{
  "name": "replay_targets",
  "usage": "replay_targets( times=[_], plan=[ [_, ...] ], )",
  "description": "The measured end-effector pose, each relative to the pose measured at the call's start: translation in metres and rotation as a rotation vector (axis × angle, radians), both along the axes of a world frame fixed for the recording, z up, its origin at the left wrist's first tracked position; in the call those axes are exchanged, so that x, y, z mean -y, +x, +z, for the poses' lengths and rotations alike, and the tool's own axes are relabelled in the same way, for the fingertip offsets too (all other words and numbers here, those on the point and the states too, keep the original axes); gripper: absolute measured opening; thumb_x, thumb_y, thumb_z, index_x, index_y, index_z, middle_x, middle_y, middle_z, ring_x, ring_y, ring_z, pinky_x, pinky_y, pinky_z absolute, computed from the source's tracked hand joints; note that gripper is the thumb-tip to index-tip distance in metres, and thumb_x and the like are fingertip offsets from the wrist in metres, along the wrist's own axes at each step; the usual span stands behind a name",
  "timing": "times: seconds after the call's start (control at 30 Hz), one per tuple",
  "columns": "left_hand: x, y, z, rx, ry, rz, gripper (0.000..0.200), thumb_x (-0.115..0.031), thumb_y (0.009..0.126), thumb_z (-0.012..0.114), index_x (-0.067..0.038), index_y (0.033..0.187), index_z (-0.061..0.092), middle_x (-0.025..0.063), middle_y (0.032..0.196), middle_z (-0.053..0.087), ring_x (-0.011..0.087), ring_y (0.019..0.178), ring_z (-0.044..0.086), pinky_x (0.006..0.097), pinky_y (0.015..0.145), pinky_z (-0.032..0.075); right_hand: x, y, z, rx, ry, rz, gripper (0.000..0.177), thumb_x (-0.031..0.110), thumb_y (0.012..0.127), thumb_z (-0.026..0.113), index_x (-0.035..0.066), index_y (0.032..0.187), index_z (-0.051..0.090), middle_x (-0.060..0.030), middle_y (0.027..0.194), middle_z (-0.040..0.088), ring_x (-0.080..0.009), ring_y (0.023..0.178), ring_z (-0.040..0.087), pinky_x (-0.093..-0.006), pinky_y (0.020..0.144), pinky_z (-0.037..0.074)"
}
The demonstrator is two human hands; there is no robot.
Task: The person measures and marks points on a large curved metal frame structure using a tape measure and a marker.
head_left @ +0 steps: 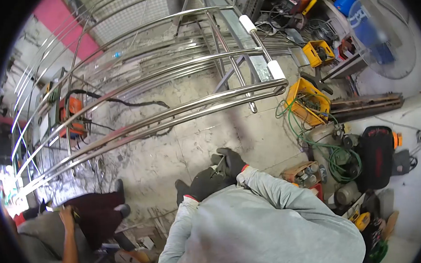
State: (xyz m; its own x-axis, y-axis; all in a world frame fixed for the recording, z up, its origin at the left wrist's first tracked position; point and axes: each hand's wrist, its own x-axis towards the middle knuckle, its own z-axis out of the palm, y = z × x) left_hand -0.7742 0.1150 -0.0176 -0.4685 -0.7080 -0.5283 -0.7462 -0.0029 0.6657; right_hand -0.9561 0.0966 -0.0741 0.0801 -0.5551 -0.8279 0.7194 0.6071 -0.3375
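Note:
Both of my hands are in dark gloves with red cuffs, close together in front of my grey shirt. My right hand (232, 163) is closed around a thin, light-coloured rod-like piece (219, 164), too small to name. Just to its lower left, my left hand (206, 182) has its fingers curled in beside the lower end of that piece. Whatever it grips is hidden by the glove. Beyond my hands lies a long frame of shiny metal tubes (199, 103), with two white wrapped sections (275, 70) on its near right end. Neither hand touches the frame.
At lower left a co-worker (57, 232) sits, one bare hand near the lap. On the right are yellow crates (308, 100), a tangled green hose (335, 157), a black case (378, 157) and a fan (383, 36). An orange machine (73, 116) with a black cable stands behind the tubes.

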Motion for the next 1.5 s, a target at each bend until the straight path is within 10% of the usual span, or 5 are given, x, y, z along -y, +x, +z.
replay_targets(
  times=[0.13,0.8,1.2,1.43,1.5],
  plan=[
    [-0.008,-0.001,-0.012,-0.260,-0.579,-0.197,0.032,-0.031,0.094,0.063,-0.007,0.114,0.068,0.0178,0.115,0.069,0.0394,0.102,0.067,0.0485,0.078,0.053,-0.022,-0.087,-0.051,0.642,-0.436,-0.047,0.017,0.012,0.087,0.057,0.009,0.103,0.061,-0.0130,0.097,0.063,-0.0289,0.079,0.063,-0.0459,0.071,0.056],
    [-0.020,0.028,-0.085,-0.547,0.134,0.927,0.038,-0.037,0.101,0.060,-0.001,0.103,0.069,0.0063,0.091,0.071,0.0152,0.083,0.068,0.0322,0.076,0.054,0.041,-0.238,0.176,-1.038,-0.522,0.071,0.030,0.043,0.105,0.060,0.015,0.111,0.069,0.0056,0.081,0.060,-0.0009,0.054,0.042,-0.0185,0.044,0.030],
    [-0.063,0.034,-0.034,-0.626,-0.022,1.376,0.030,-0.030,0.098,0.064,-0.001,0.096,0.070,0.0058,0.084,0.069,0.0122,0.079,0.061,0.0314,0.075,0.049,0.187,-0.316,0.199,-1.713,-0.708,0.508,0.028,0.024,0.105,0.057,0.001,0.117,0.070,-0.0048,0.085,0.069,-0.0119,0.069,0.055,-0.0315,0.064,0.046],
    [-0.080,-0.030,-0.157,-0.729,-0.223,1.780,0.029,-0.033,0.102,0.063,-0.004,0.107,0.069,0.0082,0.093,0.073,0.0181,0.079,0.070,0.0324,0.069,0.056,0.221,-0.269,0.185,-1.727,-1.187,0.691,0.020,0.018,0.098,0.066,0.003,0.111,0.071,-0.0149,0.096,0.073,-0.0243,0.082,0.070,-0.0388,0.073,0.054],
    [-0.065,-0.065,-0.159,-0.243,-0.508,1.411,0.026,-0.029,0.104,0.060,-0.005,0.106,0.068,0.0114,0.093,0.073,0.0222,0.081,0.071,0.0360,0.073,0.057,0.215,-0.252,0.203,-1.685,-1.119,0.691,0.021,0.016,0.096,0.068,0.002,0.112,0.072,-0.0166,0.100,0.074,-0.0274,0.088,0.072,-0.0385,0.077,0.055]
  ],
)
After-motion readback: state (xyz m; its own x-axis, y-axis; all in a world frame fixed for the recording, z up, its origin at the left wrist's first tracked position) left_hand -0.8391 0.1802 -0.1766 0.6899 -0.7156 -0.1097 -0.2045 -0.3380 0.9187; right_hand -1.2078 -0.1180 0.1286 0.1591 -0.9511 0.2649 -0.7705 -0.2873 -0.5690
